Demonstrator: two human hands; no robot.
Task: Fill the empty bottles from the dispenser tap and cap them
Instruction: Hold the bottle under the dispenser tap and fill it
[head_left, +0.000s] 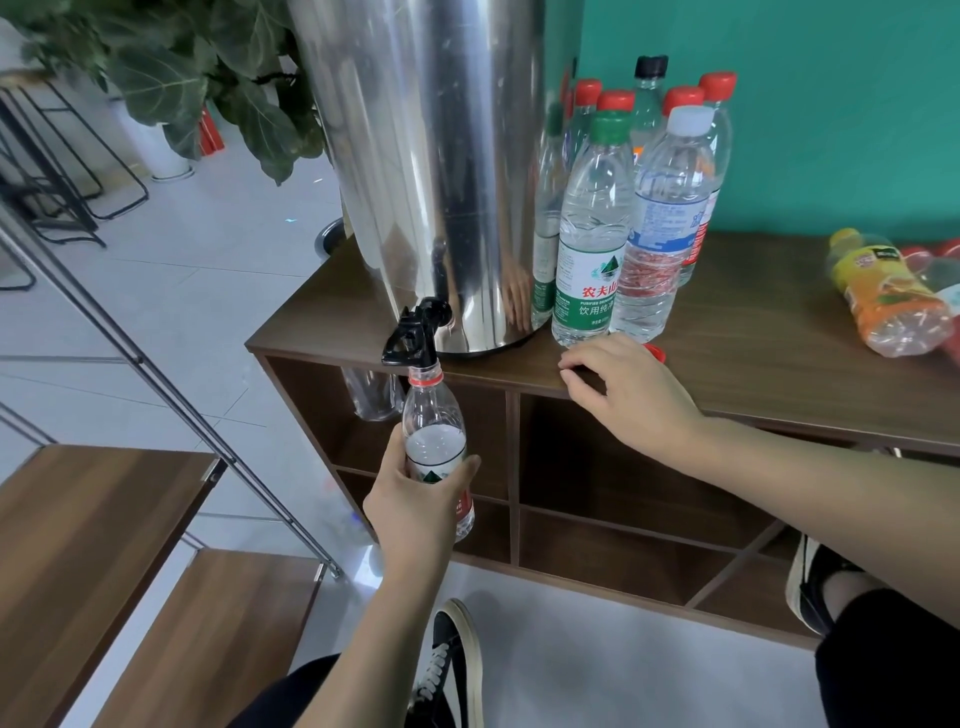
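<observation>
At the far left of the frame you have two wooden steps (98, 525) with a metal rail (171, 395) crossing above them, and in the upper left a plant (208, 78) with big dark leaves stands on the tiled floor. In the upper middle the steel dispenser (431, 171) stands on the left end of the brown cabinet (779, 364), and its black tap (413, 332) sticks out over the cabinet's front edge. Your left hand (421, 499) is in the lower middle; its fingers and thumb are curled round the lower part of the open bottle (436, 441), which you hold upright with its mouth just under the tap. I cannot tell if water is running. Behind this bottle, inside the top left compartment, a clear empty bottle (371, 395) is partly visible. Right of the dispenser a group of capped bottles (634, 218) stands close together on the cabinet top, the one with green cap and the one with white cap in front, red caps and one black cap behind. Your right hand (623, 395) lies on the front edge of the cabinet just before these bottles, fingers loosely bent and holding nothing. A red cap (655, 352) lies on the top, half hidden behind this hand. At the right edge an orange bottle (888, 296) lies on its side on the cabinet. Your shoes (447, 670) show at the bottom of the frame.
</observation>
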